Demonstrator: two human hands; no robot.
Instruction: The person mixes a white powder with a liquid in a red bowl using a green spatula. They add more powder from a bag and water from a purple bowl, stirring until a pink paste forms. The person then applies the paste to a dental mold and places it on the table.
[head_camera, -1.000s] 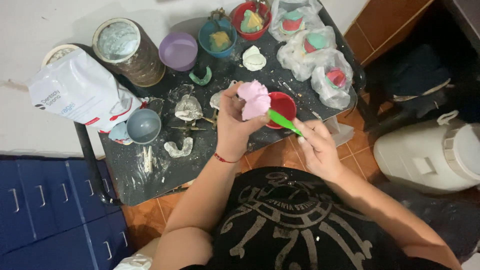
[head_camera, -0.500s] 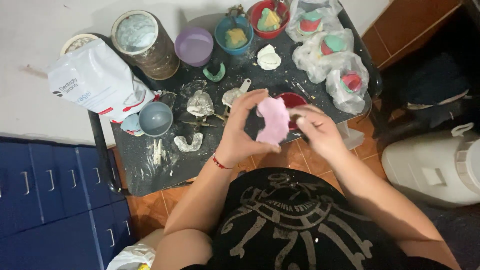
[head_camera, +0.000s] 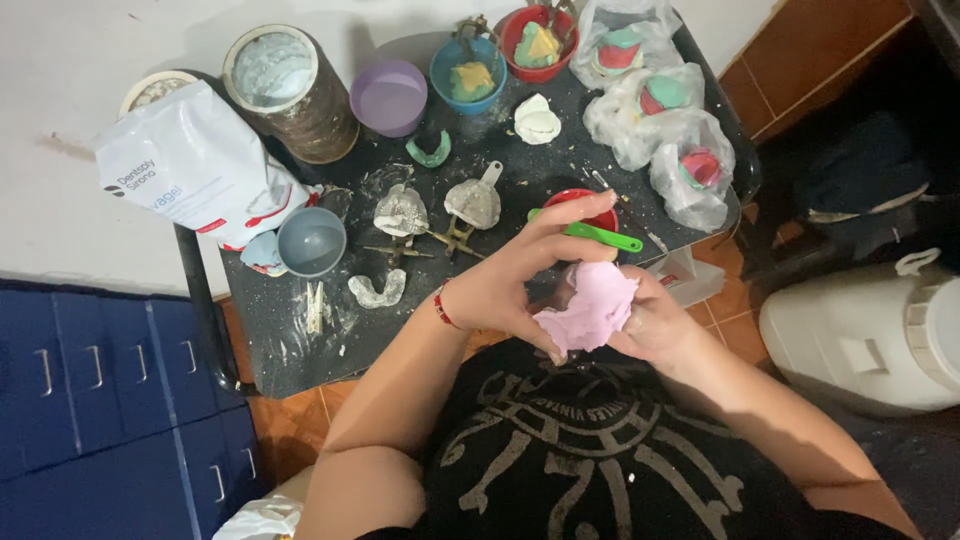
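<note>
Both hands are together just off the near edge of the dark table (head_camera: 300, 350), over the person's chest, working a pink lump (head_camera: 590, 310) of soft material between them. The left hand (head_camera: 505, 285) curls around the lump from the left, fingers spread and bent, thumb and index stretched up over the top, the lower fingers pressing into the pink mass. The right hand (head_camera: 655, 325) cups the lump from the right and beneath, fingers closed against it; most of them are hidden behind the material. A red bracelet (head_camera: 440, 305) sits on the left wrist. Just above the hands, a green spatula (head_camera: 600, 236) lies across a red bowl (head_camera: 590, 205) at the table's near right edge, free of either hand. Left of that, two metal trays (head_camera: 440, 208) coated in pale plaster stand side by side, and a white cast (head_camera: 376, 290) lies nearer the edge. A grey cup (head_camera: 311, 241) sits beside a white bag (head_camera: 190, 165), which leans against a big tub (head_camera: 290, 90) of pale powder. Along the far edge run a purple bowl (head_camera: 388, 97), a blue bowl (head_camera: 466, 73) and another red bowl (head_camera: 542, 40), the last two holding coloured moulds. Clear plastic bags (head_camera: 660, 130) with red and green moulds crowd the right corner. Blue drawers (head_camera: 90, 400) stand at the left, a white container (head_camera: 870, 335) on the floor at the right.
</note>
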